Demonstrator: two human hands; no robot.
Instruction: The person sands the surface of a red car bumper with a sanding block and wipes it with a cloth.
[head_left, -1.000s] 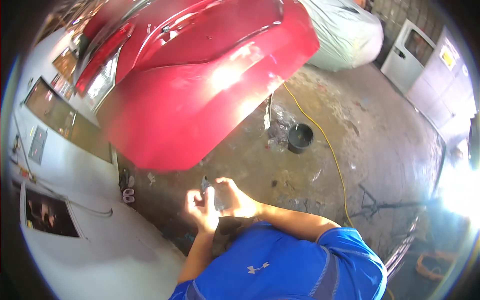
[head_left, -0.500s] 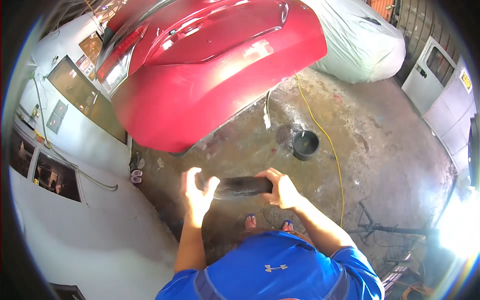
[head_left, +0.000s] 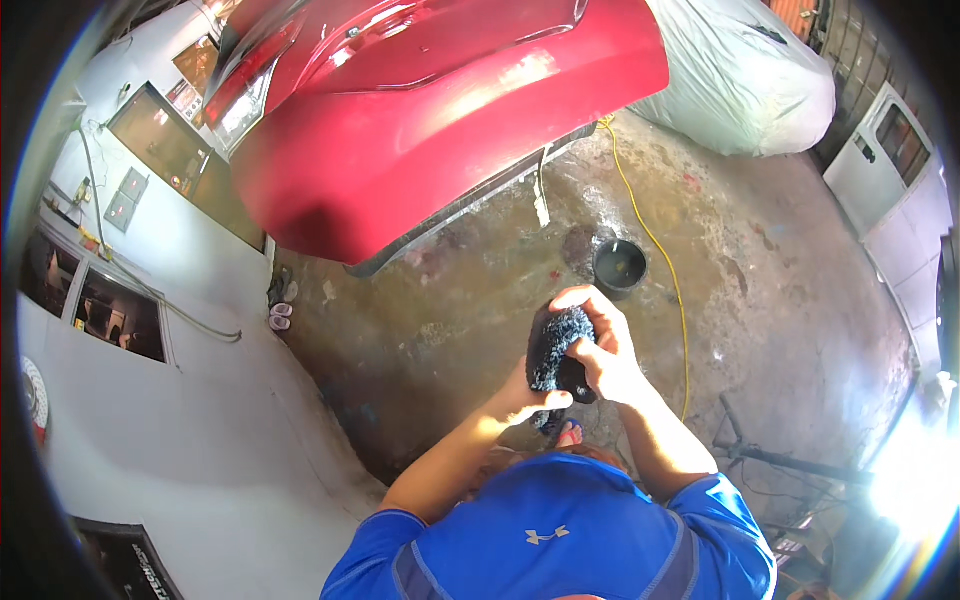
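A dark, plush cloth (head_left: pixel 556 352) is bunched up between my hands in front of my chest. My left hand (head_left: pixel 518 400) closes around its lower left side, with the thumb across the bottom. On the upper right, my right hand (head_left: pixel 612 355) wraps over the cloth, its thumb pressed into the fuzzy surface. Part of the cloth hangs below my hands. Beyond them is a red car (head_left: pixel 450 165), its bumper facing me, apart from both hands.
A black bucket (head_left: pixel 598 278) stands on the wet concrete floor (head_left: pixel 440 340), beside a yellow cable (head_left: pixel 672 290). Behind it is a car under a grey cover (head_left: pixel 745 90). A white wall (head_left: pixel 210 440) runs along the left. A bright lamp (head_left: pixel 915 465) shines at right.
The cloth was held stretched sideways between my spread hands; now it is bunched. My left hand has moved right to meet the right hand, and the view has shifted slightly.
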